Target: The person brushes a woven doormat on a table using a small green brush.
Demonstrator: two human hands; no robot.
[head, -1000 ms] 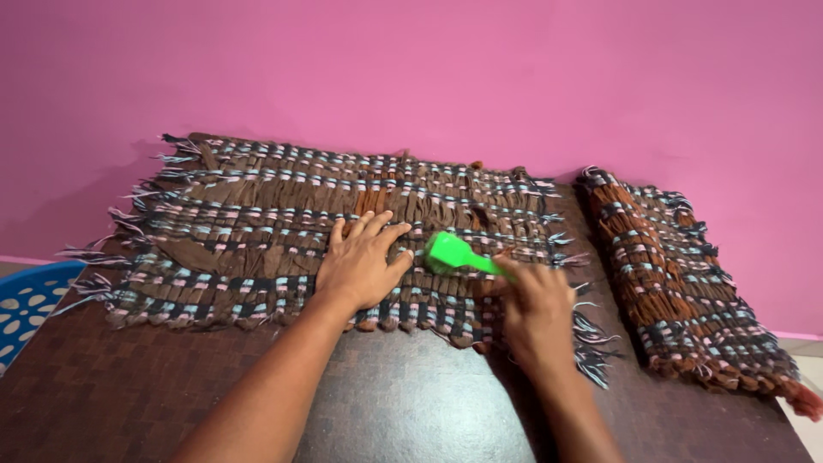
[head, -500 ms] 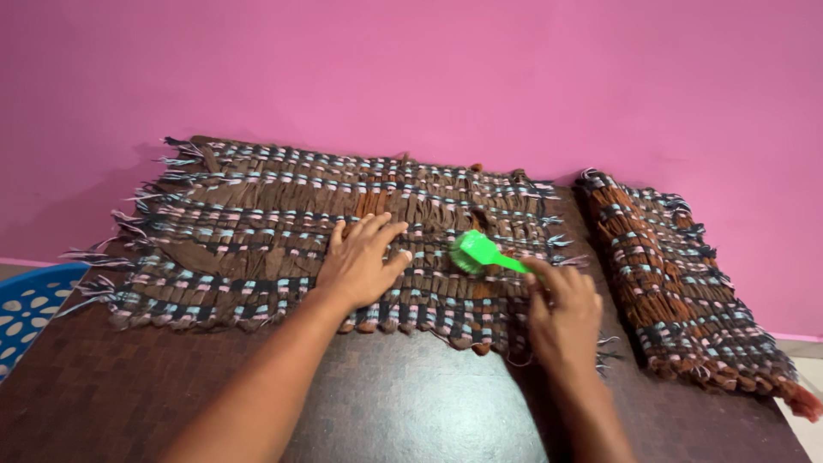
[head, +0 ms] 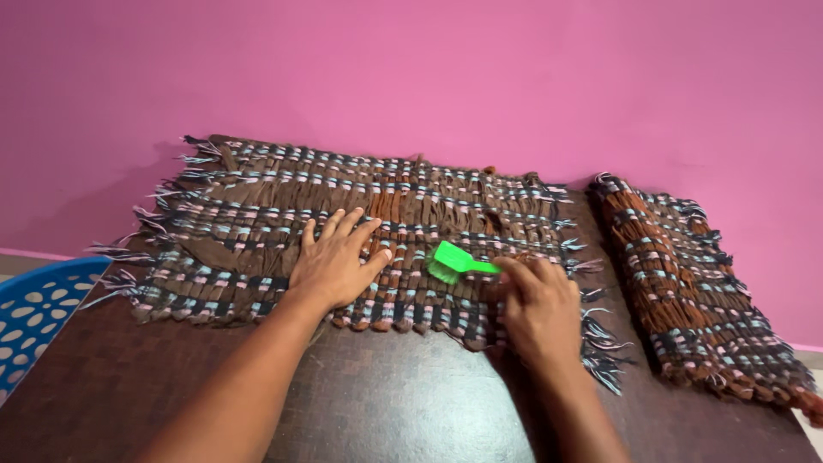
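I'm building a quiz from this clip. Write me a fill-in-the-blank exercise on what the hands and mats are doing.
1. The right hand holds a small brush whose colour is ____.
2. The left hand lies flat on the spread woven mat, palm facing ____.
3. The second mat lies folded to the ____ of the spread one.
4. The wall behind the table is ____.

Missing words: green; down; right; pink

We see a woven mat (head: 257,214) in dark brown with pale blue, pink and black stripes, a bright green brush (head: 459,261) on that mat, a rust-brown striped folded mat (head: 686,274) right of it, a blue perforated basket (head: 34,309) left of it, a pink wall (head: 429,69) behind it, a dark brown chequered table (head: 394,403) under it.
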